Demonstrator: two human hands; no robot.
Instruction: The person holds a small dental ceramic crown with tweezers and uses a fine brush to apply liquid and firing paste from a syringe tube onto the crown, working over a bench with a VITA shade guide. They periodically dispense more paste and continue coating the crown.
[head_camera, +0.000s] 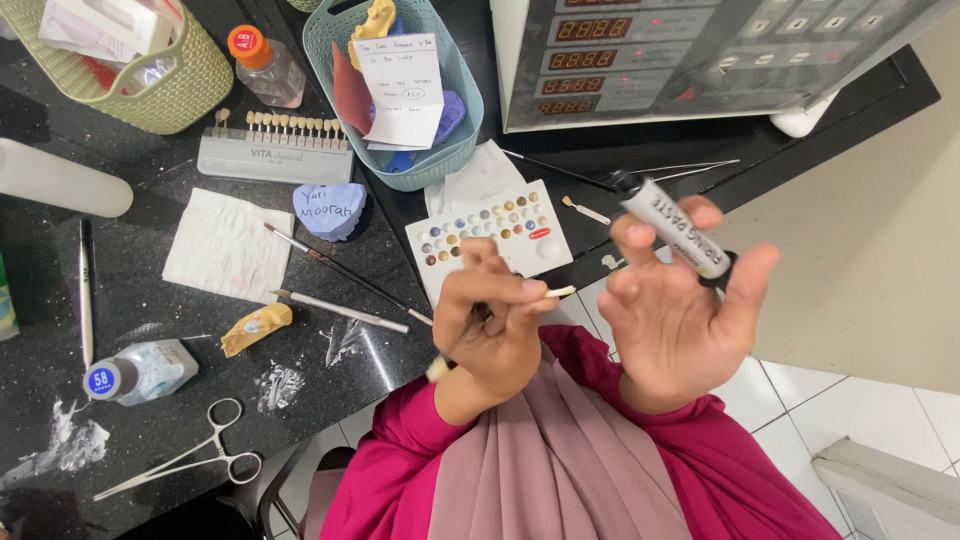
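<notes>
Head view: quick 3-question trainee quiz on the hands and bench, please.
1. True or false: the right hand holds a grey tube.
2. The left hand holds: A) scissors, B) a thin stick, C) a bottle?
3. What lies nearest the bench's front edge, left of the person?

Key: 1 true. 2 B. 3 The metal forceps on the black bench.

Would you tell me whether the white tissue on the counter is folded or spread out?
Spread out: the white tissue lies flat and open on the black counter.
</notes>
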